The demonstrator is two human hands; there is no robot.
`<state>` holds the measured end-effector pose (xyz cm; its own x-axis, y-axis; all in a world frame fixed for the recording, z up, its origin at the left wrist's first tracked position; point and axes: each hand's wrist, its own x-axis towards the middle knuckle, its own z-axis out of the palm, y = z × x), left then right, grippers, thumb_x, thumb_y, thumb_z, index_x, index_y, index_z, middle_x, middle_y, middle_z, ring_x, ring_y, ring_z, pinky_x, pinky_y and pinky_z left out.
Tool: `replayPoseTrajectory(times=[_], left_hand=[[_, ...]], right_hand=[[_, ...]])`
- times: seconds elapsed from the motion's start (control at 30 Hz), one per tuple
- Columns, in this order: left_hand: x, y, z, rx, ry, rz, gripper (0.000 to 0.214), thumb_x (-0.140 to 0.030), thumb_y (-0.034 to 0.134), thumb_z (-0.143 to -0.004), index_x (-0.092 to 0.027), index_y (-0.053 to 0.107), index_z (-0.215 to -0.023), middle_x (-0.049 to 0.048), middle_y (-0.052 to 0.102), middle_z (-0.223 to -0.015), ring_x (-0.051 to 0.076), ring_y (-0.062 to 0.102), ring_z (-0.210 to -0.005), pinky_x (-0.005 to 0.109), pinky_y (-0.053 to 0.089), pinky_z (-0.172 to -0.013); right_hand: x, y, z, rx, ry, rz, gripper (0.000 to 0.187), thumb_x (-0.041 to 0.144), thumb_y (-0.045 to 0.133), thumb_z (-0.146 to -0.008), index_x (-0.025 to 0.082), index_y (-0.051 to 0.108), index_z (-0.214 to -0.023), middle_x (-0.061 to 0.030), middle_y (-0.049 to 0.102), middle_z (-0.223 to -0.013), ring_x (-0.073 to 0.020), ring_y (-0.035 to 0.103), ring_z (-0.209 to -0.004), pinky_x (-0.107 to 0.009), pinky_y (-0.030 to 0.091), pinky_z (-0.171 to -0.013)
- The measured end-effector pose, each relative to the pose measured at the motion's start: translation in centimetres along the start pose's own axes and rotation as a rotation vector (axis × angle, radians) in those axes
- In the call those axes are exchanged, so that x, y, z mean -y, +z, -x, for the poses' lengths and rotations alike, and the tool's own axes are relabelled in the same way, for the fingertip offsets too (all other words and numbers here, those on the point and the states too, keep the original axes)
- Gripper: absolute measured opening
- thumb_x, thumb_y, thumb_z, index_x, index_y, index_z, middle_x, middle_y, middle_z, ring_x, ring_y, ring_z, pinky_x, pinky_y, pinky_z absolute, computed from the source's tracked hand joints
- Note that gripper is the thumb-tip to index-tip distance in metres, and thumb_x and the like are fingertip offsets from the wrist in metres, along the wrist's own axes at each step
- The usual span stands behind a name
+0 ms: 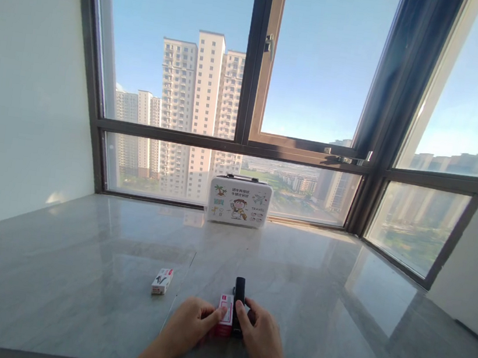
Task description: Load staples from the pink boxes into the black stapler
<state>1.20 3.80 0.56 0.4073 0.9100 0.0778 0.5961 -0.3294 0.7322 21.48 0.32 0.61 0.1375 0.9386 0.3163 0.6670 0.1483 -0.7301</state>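
My left hand [196,323] is closed at the left side of a small red-and-white box [225,312], its thumb resting on the box's printed top. Close against the right side of that box lies a long black stapler [240,292], pointing away from me. My right hand [260,334] grips the stapler, thumb on top and fingers bent round its right side. The fingers partly cover both things. Farther left, apart from both hands, a small white box [162,281] with a dark picture and red print rests on the grey marble surface [108,303].
A white carry case [239,202] with cartoon prints and a dark handle stands upright at the back, near the window frame [169,134]. A white wall [25,92] bounds the left side. The marble surface's front edge runs along the bottom of the view.
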Motion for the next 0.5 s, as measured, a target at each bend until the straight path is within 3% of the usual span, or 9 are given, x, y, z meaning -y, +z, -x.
replayPoseTrajectory(times=[0.23,0.3,0.43,0.5], left_hand=[[0.0,0.7,-0.1,0.008,0.000,0.102,0.071,-0.067,0.028,-0.097,-0.017,0.062,-0.059,0.0004,0.056,-0.048,0.013,0.053,-0.048,0.022,0.037,-0.057],[0.3,-0.1,0.0,-0.180,-0.009,0.077,0.069,-0.064,0.028,-0.098,-0.018,0.054,-0.054,-0.0010,0.050,-0.047,0.013,0.049,-0.049,0.023,0.035,-0.058],[3.3,-4.6,1.1,-0.792,-0.190,-0.093,0.056,-0.062,0.033,-0.097,-0.020,0.051,-0.064,-0.0018,0.049,-0.058,0.015,0.049,-0.060,0.024,0.032,-0.060],[5.7,-7.3,1.8,-0.894,-0.341,-0.221,0.051,-0.062,0.036,-0.096,-0.022,0.053,-0.071,-0.0010,0.056,-0.064,0.017,0.051,-0.063,0.025,0.033,-0.062]], right_hand=[[-0.1,0.1,-0.1,0.022,0.005,-0.015,0.061,0.067,0.042,-0.095,0.019,0.075,-0.113,-0.0045,0.067,-0.073,-0.0214,0.062,-0.069,-0.026,0.040,-0.060],[-0.2,0.0,-0.2,0.026,0.023,-0.044,0.063,0.068,0.041,-0.096,0.017,0.072,-0.118,-0.0029,0.064,-0.070,-0.0208,0.061,-0.068,-0.026,0.040,-0.061],[-0.3,-0.4,-0.1,0.026,0.046,-0.136,0.066,0.069,0.040,-0.097,0.016,0.064,-0.128,0.0018,0.054,-0.066,-0.0194,0.059,-0.067,-0.026,0.039,-0.063],[-0.3,-0.5,0.0,0.029,0.044,-0.168,0.068,0.071,0.043,-0.096,0.016,0.060,-0.133,0.0025,0.053,-0.070,-0.0196,0.059,-0.071,-0.027,0.041,-0.067]])
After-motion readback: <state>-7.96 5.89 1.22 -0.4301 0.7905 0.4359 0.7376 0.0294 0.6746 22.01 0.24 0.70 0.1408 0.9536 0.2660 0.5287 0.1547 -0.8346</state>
